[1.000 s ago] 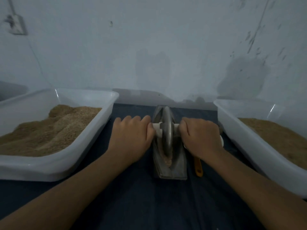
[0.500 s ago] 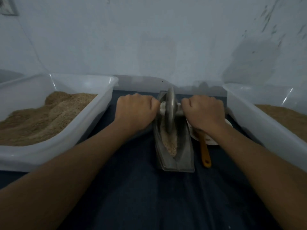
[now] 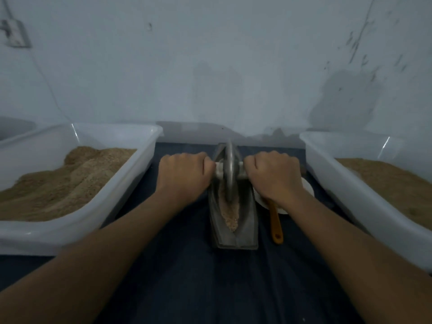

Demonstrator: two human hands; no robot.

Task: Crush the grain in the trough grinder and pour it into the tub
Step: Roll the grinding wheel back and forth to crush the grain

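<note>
Metal trough grinder (image 3: 235,226) sits centred on the dark cloth (image 3: 210,281), grain (image 3: 230,216) in its channel, wheel (image 3: 229,170) upright. Left hand (image 3: 184,175) and right hand (image 3: 274,175) each grip the axle (image 3: 242,175). White tubs (image 3: 140,160) flank it.

A dark blue cloth (image 3: 187,284) covers the tabletop. An orange-handled utensil (image 3: 275,224) lies on it, its far end resting on a small white dish (image 3: 308,187). Behind stands a stained pale wall (image 3: 210,66), with a blurred grey fitting (image 3: 14,33) at upper left.
</note>
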